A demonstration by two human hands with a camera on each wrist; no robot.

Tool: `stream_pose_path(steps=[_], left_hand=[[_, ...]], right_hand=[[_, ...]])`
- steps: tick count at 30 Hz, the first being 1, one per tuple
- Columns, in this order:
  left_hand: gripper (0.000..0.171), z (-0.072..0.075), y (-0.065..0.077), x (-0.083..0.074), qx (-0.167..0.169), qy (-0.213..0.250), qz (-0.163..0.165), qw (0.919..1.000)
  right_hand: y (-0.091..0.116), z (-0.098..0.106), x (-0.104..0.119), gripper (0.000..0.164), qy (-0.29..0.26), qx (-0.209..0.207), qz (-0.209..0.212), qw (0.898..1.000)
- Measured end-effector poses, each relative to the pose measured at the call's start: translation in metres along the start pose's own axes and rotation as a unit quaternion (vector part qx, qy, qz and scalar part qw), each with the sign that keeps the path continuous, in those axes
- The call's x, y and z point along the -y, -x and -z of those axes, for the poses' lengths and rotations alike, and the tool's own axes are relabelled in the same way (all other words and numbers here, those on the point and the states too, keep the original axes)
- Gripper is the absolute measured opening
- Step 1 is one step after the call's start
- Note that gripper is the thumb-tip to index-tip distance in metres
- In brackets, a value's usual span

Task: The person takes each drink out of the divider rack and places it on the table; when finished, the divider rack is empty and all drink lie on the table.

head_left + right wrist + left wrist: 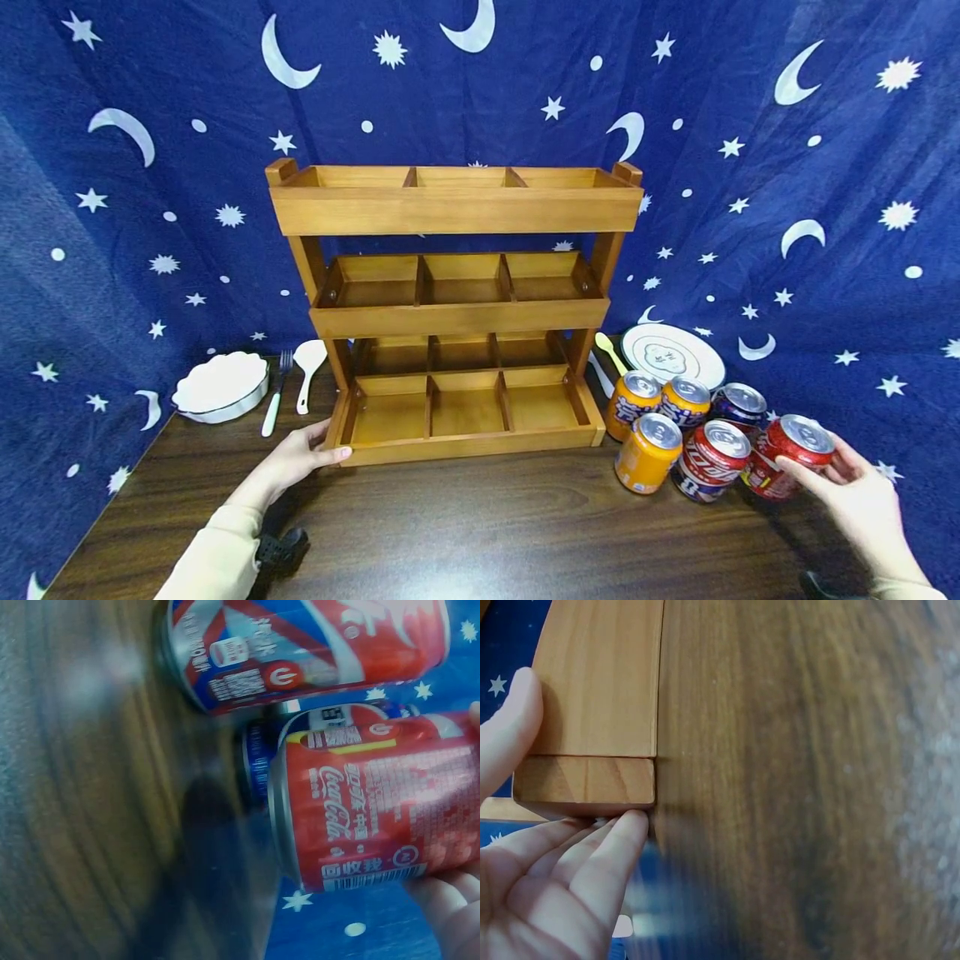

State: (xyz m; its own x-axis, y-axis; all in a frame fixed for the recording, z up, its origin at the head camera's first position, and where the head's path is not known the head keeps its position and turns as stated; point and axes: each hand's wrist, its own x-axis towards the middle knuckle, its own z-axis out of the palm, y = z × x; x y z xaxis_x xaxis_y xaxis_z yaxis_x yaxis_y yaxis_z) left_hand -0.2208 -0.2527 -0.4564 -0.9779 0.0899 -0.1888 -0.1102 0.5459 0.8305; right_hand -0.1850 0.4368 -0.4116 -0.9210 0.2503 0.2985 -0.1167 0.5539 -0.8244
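My right hand (862, 492) grips a red Coca-Cola can (797, 454) at the right end of a group of cans. In the right wrist view, the base of this Coca-Cola can (375, 802) appears raised off the table. Next to it stand a red-and-blue cola can (712, 462) and a dark blue can (738, 404), partly hidden. My left hand (296, 458) holds the lower left corner of a three-tier wooden shelf (457, 317). Its thumb lies on the front of that corner and the fingers press the side, as the left wrist view shows.
Several orange soda cans (649, 454) stand just right of the shelf. Behind them are a white plate (675, 354), a yellow spoon (611, 352) and a knife. A scalloped white dish (222, 385), a fork (277, 392) and a white spoon (307, 367) lie left.
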Motion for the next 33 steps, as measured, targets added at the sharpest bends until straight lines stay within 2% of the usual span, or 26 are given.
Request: stream_pose_path(steps=[3,7,17,21,25,29,31,33], left_hand=[[0.086,-0.001,0.0,0.0,-0.002,0.0,0.003,1.0],[0.086,-0.002,-0.002,-0.001,-0.006,-0.001,0.003,1.0],[0.084,-0.006,-0.006,0.0,-0.005,0.002,0.001,1.0],[0.082,-0.007,-0.007,0.001,-0.005,0.006,-0.002,1.0],[0.081,-0.007,-0.005,-0.001,-0.001,0.012,-0.001,0.9999],[0.078,-0.007,0.001,-0.001,0.005,0.028,-0.011,0.9995],[0.072,-0.004,0.008,-0.002,0.012,0.05,-0.022,0.9984],[0.063,-0.001,0.015,-0.008,0.0,0.053,-0.051,0.9973]], right_hand=[[0.0,-0.001,-0.009,0.066,0.001,0.013,-0.015,1.0],[0.0,-0.005,-0.015,0.067,0.003,0.023,-0.011,1.0],[0.011,-0.011,-0.02,0.068,0.001,0.022,-0.015,1.0],[0.007,-0.01,-0.037,0.068,-0.012,0.03,-0.007,0.999],[0.002,-0.009,-0.05,0.069,-0.012,0.06,-0.004,0.998],[0.006,-0.008,-0.036,0.07,0.024,0.08,0.0,0.997],[0.01,-0.008,-0.023,0.069,0.052,0.069,0.013,0.996],[0.012,-0.007,-0.007,0.068,0.081,0.045,0.043,0.995]])
